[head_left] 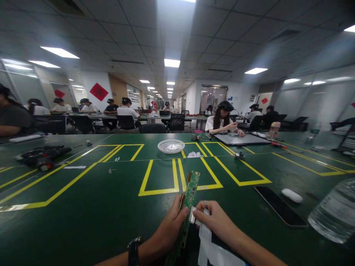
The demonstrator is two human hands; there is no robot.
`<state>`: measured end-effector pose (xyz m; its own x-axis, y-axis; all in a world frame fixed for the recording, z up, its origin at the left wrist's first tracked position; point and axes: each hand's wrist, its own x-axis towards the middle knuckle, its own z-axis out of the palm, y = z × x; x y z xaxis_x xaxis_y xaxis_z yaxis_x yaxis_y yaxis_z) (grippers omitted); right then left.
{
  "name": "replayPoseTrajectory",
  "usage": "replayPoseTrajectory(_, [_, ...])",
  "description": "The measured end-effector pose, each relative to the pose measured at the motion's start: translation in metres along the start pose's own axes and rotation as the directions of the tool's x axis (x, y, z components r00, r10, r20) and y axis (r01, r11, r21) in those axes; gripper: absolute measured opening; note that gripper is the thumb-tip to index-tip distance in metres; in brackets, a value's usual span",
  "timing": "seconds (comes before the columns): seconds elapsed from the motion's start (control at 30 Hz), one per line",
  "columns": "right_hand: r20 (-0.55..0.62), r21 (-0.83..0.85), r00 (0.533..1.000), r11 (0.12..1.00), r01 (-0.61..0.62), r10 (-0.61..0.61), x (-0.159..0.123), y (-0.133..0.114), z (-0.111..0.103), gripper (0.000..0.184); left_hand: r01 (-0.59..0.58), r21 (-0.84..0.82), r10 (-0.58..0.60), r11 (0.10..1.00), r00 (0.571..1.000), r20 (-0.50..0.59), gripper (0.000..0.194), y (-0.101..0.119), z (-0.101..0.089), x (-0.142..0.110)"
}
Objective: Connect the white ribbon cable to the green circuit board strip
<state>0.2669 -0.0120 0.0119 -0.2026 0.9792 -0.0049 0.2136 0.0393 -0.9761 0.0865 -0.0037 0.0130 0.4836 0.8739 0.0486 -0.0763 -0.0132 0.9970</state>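
While the green table [83, 229] spreads across the lower view, a water bottle [337, 214] stands and a phone [280, 207] lies toward four o'clock. Near six o'clock the left hand [172, 220] grips a long circuit board [191, 192] between thumb and fingers, its top leaning right; the right hand [213, 217] pinches a small silvery piece [192, 215] at its right edge, and whether they are joined I cannot tell. The board looks light and stiff but fragile: its bare long edges seem the safest hold, as the amber tabs [181, 201] on its left side would probably crease. There is room to move toward eight o'clock; the bottle and phone crowd the other side. The table's near edge does not show.
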Motion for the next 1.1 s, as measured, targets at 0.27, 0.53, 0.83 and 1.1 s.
replayPoseTrajectory(0.27, [0.081, -0.014, 0.997, 1.000, 0.016, -0.015, -0.002, 0.000, -0.001, 0.036, -0.023, 0.093, 0.024, 0.995, 1.000, -0.010, 0.042, 0.002, 0.001, -0.004])
replayPoseTrajectory(0.53, [0.106, -0.040, 0.994, 0.999, 0.028, -0.023, -0.002, 0.002, -0.002, 0.041, -0.061, 0.082, 0.059, 0.995, 0.998, 0.036, 0.041, -0.002, -0.001, -0.001])
replayPoseTrajectory(0.83, [0.093, -0.016, 0.995, 0.999, 0.038, -0.036, -0.004, -0.003, 0.002, 0.040, -0.064, 0.114, 0.058, 0.991, 0.997, 0.054, 0.042, -0.004, -0.002, -0.001])
replayPoseTrajectory(1.1, [0.091, -0.029, 0.994, 0.997, 0.069, -0.066, -0.007, -0.010, 0.004, 0.040, -0.079, 0.104, 0.069, 0.991, 0.993, 0.099, 0.045, -0.002, -0.002, -0.003])
